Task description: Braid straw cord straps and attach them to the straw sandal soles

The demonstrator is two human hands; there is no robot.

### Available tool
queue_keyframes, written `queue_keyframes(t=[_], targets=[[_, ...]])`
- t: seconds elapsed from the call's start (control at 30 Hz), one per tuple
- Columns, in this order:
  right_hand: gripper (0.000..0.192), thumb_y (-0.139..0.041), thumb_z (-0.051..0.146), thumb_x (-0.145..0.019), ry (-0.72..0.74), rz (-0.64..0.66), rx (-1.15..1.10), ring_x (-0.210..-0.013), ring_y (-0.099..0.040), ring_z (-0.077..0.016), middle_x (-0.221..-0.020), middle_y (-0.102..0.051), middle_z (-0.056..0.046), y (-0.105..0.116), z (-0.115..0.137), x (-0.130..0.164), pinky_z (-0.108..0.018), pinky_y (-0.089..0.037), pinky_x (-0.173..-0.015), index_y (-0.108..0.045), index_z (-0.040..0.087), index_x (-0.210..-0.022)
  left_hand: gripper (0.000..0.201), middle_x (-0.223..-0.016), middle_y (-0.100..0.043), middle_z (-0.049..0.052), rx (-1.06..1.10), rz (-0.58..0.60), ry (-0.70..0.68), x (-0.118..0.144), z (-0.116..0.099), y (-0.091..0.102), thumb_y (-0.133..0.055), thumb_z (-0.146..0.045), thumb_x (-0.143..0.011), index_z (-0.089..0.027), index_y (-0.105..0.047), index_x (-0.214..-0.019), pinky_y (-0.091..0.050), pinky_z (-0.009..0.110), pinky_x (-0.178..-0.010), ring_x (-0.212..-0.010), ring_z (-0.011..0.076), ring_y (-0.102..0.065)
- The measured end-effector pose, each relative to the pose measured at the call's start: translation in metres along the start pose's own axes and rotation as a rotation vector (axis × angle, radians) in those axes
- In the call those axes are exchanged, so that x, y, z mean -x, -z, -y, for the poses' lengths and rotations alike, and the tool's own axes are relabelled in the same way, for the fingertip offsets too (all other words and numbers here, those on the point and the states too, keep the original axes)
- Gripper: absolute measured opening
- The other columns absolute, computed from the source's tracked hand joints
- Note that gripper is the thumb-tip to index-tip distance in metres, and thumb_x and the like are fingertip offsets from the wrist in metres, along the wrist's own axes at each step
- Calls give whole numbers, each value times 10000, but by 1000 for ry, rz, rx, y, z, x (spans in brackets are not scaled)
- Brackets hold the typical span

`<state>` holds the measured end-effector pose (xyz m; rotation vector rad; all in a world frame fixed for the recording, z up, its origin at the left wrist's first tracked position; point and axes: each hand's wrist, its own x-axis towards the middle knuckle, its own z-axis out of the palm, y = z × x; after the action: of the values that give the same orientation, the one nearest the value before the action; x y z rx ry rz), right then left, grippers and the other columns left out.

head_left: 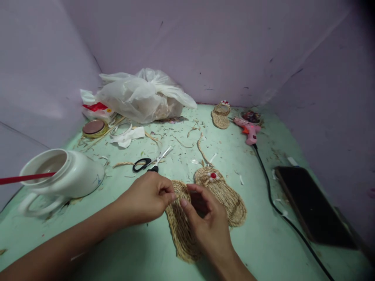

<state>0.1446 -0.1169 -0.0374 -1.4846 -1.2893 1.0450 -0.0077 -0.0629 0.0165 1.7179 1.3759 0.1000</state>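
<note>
Placement, I judge: left hand (pixel 150 195) pinching a small piece (pixel 177 196) over one sole (pixel 180 232), right hand (pixel 209 222) spread; next needs steadiness.

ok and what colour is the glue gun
The glue gun is pink with an orange-red trigger, best seen in the head view.

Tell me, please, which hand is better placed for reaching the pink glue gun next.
Probably the right hand: it is nearer the pink glue gun, thumb and forefinger apart, while the left hand is pinched closed over a woven sole.
</note>
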Motion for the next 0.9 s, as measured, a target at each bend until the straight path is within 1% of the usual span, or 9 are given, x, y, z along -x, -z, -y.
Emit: queue_keyframes(t=[0.13, 0.27, 0.47, 0.63, 0.67, 0.7, 0.8, 0.83, 0.9], targets=[[209, -615, 225, -738, 163, -5, 50, -880, -590, -205, -949, -636, -73, 2, 0, 0, -350, -487, -756, -625, 200, -946, 202, -507, -479, -26, -122, -15, 8, 5, -3, -3, -481, -292, -709, -175, -597, -593, -237, 209, -451, -491, 102, -404], [139, -579, 182, -771, 272, 10, 98, -876, -582, -199, -886, -641, -61, 4, 1, -2, -370, -464, -794, -670, 218, -870, 217, -484, -457, -28, -187, -23, -5, 5, -5, -4, -482, -307, -715, -182, -590, -575, -224, 217, -454, -484, 105, -399], [128, -548, 154, -777, 314, 109, 100, -871, -572, -191, -880, -625, -66, 6, 6, -2, -333, -453, -770, -661, 206, -807, 212, -492, -482, -23, -271, -8, -45, 9, -6, -5, -472, -297, -722, -202, -584, -568, -227, 233, -468, -490, 111, -401], [131, -522, 206, -779, 226, 105, -95, -816, -572, -188, -827, -610, -46, 22, 20, -3, -311, -435, -739, -614, 207, -686, 227, -480, -491, -23, -413, -18, -42, 13, -7, 4, -467, -306, -728, -209, -568, -549, -224, 247, -478, -465, 108, -372], [136, -535, 225, -772, 212, 180, -133, -796, -574, -186, -824, -610, -42, 26, 24, -2, -299, -437, -715, -629, 211, -676, 224, -494, -510, -19, -425, -43, -16, 12, -7, 8, -466, -308, -729, -211, -578, -560, -232, 248, -485, -477, 113, -393], [117, -572, 239, -749, 205, 321, -146, -771, -577, -182, -823, -617, -38, 29, 28, -1, -284, -439, -687, -655, 216, -669, 221, -513, -530, -14, -432, -74, 10, 12, -6, 13, -467, -307, -729, -211, -588, -571, -242, 249, -493, -495, 120, -416], [122, -609, 247, -734, 128, 878, -110, -662, -587, -146, -772, -650, -17, 30, 40, 5, -234, -434, -598, -725, 242, -772, 222, -545, -555, -4, -406, -153, 67, 8, -5, 26, -466, -298, -727, -200, -599, -577, -261, 249, -507, -533, 132, -453], [168, -572, 229, -762, 131, 962, -80, -644, -591, -135, -788, -661, -15, 28, 42, 7, -227, -434, -590, -729, 252, -820, 218, -548, -556, -4, -384, -163, 77, 7, -4, 28, -469, -295, -723, -197, -600, -579, -265, 247, -506, -537, 133, -457], [234, -516, 179, -783, 187, 950, 26, -578, -578, -122, -719, -662, -1, 24, 43, 10, -219, -427, -548, -729, 262, -830, 211, -545, -550, -7, -335, -157, 82, 3, -3, 28, -472, -293, -719, -193, -601, -586, -271, 241, -501, -541, 132, -461]])
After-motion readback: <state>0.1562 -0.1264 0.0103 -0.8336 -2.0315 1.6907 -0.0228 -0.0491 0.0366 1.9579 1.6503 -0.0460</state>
